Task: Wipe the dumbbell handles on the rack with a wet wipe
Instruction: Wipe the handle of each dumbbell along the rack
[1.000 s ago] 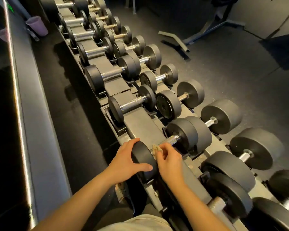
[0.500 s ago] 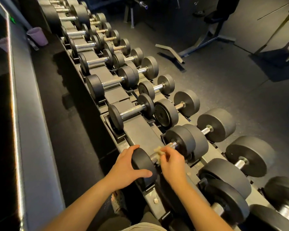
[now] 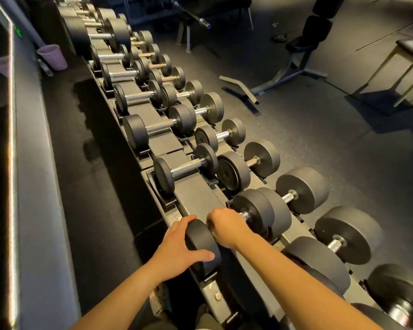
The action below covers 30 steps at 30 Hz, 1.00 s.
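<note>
Dumbbell being worked [image 3: 253, 211] sits on the upper tier of the rack [image 3: 196, 194], nearest pair of arms, handle running left-to-right across the tier. Only a short chrome stub of its handle [image 3: 244, 214] shows, next to the right-side head. Rest of the handle is under the right hand [image 3: 225, 226], which is curled down over it in a closed wrap, knuckles up. Wet wipe not visible here; can't tell if it's inside that grip.

Left hand [image 3: 180, 247] is spread over the left-side head [image 3: 202, 242] of the same dumbbell, fingers over the top edge, thumb across the face toward the camera. Holding the head, not a fist.

Next dumbbell up the same tier [image 3: 185, 166] has a bare knurled handle, nobody touching it. Lower tier on the right holds bigger dumbbells [image 3: 303, 190], heads close beside the upper-tier ones. Both tiers run away toward the top left, weights all the way.

Beyond: 1 purple bin [image 3: 53, 57] on the floor left of the rack's far end, with a mirrored wall along the left edge. Bench frame [image 3: 293, 58] on the dark floor top right. A shoe [image 3: 159, 300] is visible below, between the forearms.
</note>
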{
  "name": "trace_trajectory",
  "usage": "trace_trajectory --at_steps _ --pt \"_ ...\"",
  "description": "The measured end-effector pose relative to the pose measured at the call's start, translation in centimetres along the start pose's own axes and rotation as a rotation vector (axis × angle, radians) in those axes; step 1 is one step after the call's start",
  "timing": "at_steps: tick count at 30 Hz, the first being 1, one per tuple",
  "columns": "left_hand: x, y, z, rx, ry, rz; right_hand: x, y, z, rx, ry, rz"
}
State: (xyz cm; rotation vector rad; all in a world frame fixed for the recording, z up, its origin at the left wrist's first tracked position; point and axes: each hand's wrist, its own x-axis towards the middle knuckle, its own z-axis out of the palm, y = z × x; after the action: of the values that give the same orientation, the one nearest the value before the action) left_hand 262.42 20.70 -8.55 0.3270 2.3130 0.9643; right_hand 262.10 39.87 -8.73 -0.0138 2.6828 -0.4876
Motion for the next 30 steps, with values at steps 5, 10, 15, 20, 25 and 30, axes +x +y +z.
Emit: trace_trajectory --at_steps 5,10,15,20,25,30 --pt "0.0 -0.2 -0.1 0.015 -0.013 0.002 1.1 1.1 -2.2 -0.01 -0.185 -0.024" --pt "-0.1 0.0 -0.1 -0.001 -0.018 0.002 -0.8 2.1 -0.8 -0.198 0.101 0.168" --pt "-0.1 -0.1 -0.2 -0.01 -0.012 -0.001 -5.4 0.1 4.9 0.729 0.438 0.306" --pt "0.1 0.7 -1.0 0.072 -0.066 -0.001 -6.1 -1.1 8.0 1.424 0.338 0.609" --pt "0.3 2.7 -1.8 0.358 -0.058 0.069 -3.8 1.5 6.4 1.936 0.511 0.938" --pt "1.5 4.4 -0.8 0.526 -0.026 0.141 -2.5 1.7 6.8 2.09 0.584 0.935"
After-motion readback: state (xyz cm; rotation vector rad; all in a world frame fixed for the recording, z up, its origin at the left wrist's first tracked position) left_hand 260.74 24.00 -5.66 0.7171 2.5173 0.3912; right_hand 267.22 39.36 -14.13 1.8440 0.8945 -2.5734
